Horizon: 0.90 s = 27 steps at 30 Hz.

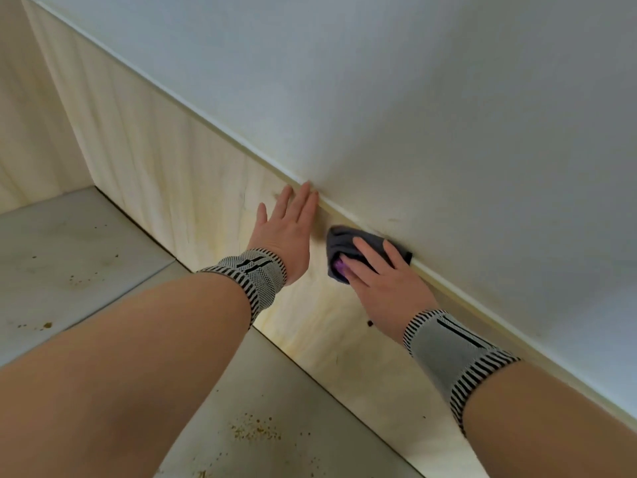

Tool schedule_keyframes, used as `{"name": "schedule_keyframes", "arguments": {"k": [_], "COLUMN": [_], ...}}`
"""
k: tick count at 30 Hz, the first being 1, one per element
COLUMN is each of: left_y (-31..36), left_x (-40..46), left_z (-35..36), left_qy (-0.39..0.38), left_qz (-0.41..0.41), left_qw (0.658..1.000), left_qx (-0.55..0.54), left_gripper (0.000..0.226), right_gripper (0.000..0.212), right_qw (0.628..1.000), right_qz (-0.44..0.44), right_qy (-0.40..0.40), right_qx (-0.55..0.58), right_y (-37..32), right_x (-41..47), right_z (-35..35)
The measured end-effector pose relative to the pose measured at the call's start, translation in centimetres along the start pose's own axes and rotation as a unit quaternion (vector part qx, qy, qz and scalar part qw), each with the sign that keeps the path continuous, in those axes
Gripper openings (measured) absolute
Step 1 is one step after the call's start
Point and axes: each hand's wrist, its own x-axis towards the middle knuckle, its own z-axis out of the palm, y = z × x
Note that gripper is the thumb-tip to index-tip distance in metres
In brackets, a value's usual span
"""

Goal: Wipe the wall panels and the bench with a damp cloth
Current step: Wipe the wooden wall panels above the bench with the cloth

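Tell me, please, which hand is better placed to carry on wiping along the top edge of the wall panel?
The right hand: it already presses the dark cloth against the panel's top trim. The left hand lies flat on the wall panel, holding nothing.

I think I am in a built-in sitting corner inside a house, maybe a sauna or a small alcove, but I cannot say which. In front of me is a low wall panel (193,174) of pale wood with vertical grain, and it turns the corner at my left. A thin trim strip (220,131) closes its top edge, and above it the wall (413,98) is painted white. Under the panels lies a flat pale bench (69,243), with brown crumbs (255,430) on it.
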Motion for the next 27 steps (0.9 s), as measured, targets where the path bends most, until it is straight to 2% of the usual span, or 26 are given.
{"name": "schedule_keyframes", "arguments": {"k": [4,8,12,14,18,24,27], "left_y": [0.0,-0.2,-0.3,-0.4,-0.2,0.2,0.1], "left_x": [-0.3,-0.3,-0.2,-0.2,-0.3,-0.2,-0.2], "left_z": [-0.4,-1.1,-1.4,-1.5,-1.2,-0.4,-0.2], "left_qy": [-0.018,-0.034,-0.044,-0.045,-0.038,-0.024,-0.02], "left_qz": [0.001,0.008,0.021,0.027,0.021,0.01,0.009], "left_qw": [1.0,0.999,0.999,0.999,0.999,1.0,1.0], "left_qx": [-0.017,-0.022,0.0,0.01,0.013,-0.017,-0.018], "left_gripper": [0.094,0.099,0.091,0.087,0.09,0.096,0.097], "right_gripper": [0.061,0.06,0.054,0.058,0.054,0.056,0.056], "right_qw": [1.0,1.0,0.999,0.999,0.998,0.999,0.999], "right_qz": [0.01,0.003,0.002,0.012,0.019,0.018,0.002], "right_qy": [-0.005,-0.005,0.03,0.042,0.057,-0.031,-0.049], "right_qx": [0.003,-0.01,-0.027,-0.003,-0.021,0.006,-0.005], "right_y": [0.2,0.0,-1.2,-1.6,-1.6,-0.5,-0.2], "right_x": [-2.3,-0.4,3.8,5.2,3.8,-3.4,-4.5], "right_z": [1.9,1.3,-0.1,0.1,0.4,3.2,3.8]}}
